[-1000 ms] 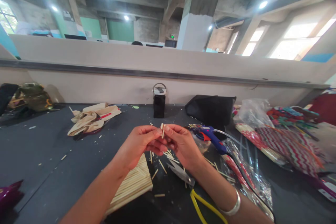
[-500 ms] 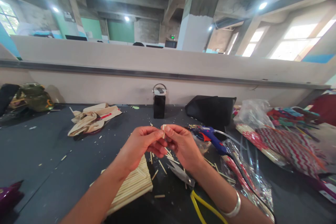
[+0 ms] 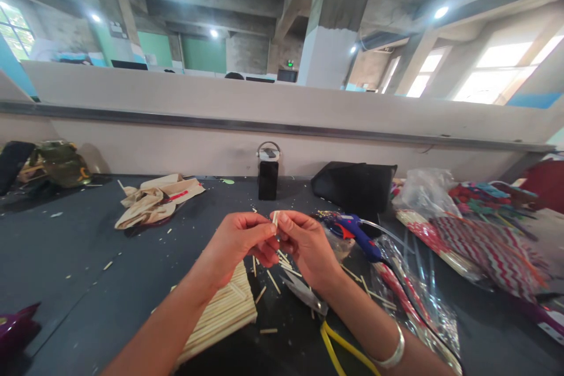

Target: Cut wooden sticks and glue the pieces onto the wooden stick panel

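Between the fingertips of both my hands is a short piece of pale wooden stick (image 3: 275,218), held upright above the table. My left hand (image 3: 247,242) pinches it from the left, its other fingers curled below. From the right, my right hand (image 3: 306,242) grips the same piece between thumb and forefinger. Under my left forearm lies a panel of pale sticks (image 3: 222,312) set side by side, partly covered by the arm. Pliers with yellow handles (image 3: 308,296) rest below my right hand, among loose cut stick pieces (image 3: 273,281).
A blue glue gun (image 3: 359,235) lies right of my hands, its cord running over a plastic packet (image 3: 414,294). A crumpled tan cloth or paper (image 3: 154,200) is at the left. Against the partition stand a black device (image 3: 268,179) and a black pouch (image 3: 355,185). Bagged craft supplies (image 3: 480,241) crowd the right.
My hands stay in nearly the same place, with the small stick piece shifting slightly between the fingertips. Nothing else has moved.
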Motion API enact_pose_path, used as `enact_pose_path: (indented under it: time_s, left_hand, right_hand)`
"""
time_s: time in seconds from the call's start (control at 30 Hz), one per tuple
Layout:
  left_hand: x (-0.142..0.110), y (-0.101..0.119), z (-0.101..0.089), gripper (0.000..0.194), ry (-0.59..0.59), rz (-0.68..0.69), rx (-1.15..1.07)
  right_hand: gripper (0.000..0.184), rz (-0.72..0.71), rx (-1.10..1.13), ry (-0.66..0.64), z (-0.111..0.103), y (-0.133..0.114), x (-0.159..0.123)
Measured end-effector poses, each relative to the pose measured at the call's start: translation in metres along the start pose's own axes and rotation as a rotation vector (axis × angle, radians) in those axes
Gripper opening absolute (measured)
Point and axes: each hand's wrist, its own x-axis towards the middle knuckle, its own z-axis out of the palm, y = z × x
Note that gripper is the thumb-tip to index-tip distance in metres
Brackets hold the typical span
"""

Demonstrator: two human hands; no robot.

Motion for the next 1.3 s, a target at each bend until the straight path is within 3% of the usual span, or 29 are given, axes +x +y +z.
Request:
enact_pose_path:
  time_s: [0.67,0.83,1.03,1.2,1.3]
  left_hand:
    - [0.0,0.0,-0.006,0.024,-0.092,-0.027,0.004]
    - [0.002,0.001,-0.009,0.02,-0.045,-0.029,0.28]
    - [0.007,-0.021,-0.001,0.021,-0.139,0.061,0.964]
    - [0.009,-0.047,0.009,0.012,-0.171,0.101,1.091]
    - [0.006,-0.044,0.012,0.01,-0.212,0.136,1.116]
  right_hand:
    - [0.018,-0.019,-0.036,-0.009,0.001,0.0,-0.002]
    - [0.02,-0.067,-0.128,0.047,-0.002,-0.003,0.0]
    - [0.014,-0.147,-0.355,0.042,-0.008,-0.034,-0.007]
    - [0.007,-0.076,-0.897,-0.107,-0.041,-0.044,-0.024]
    - [0.009,-0.026,-0.971,-0.055,-0.062,-0.034,-0.048]
